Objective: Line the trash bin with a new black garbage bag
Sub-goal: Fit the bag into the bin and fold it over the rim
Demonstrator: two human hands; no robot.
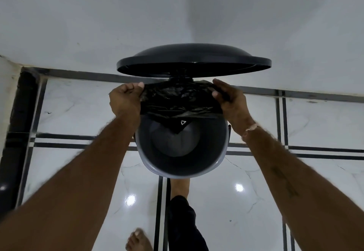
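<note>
A round grey trash bin (214,164) stands on the floor below me, its dark lid (194,60) raised at the far side. A crumpled black garbage bag (180,101) is stretched across the far half of the bin's opening. My left hand (125,99) grips the bag's left edge and my right hand (229,101) grips its right edge. A loose fold of the bag with a small white triangle mark hangs into the bin. The bin's inside bottom shows beneath it.
My foot (180,186) is at the bin's near base, seemingly on its pedal, and my other bare foot (138,240) is on the glossy white tile floor (256,201). A white wall (177,14) stands right behind the bin, with a dark frame (21,109) at left.
</note>
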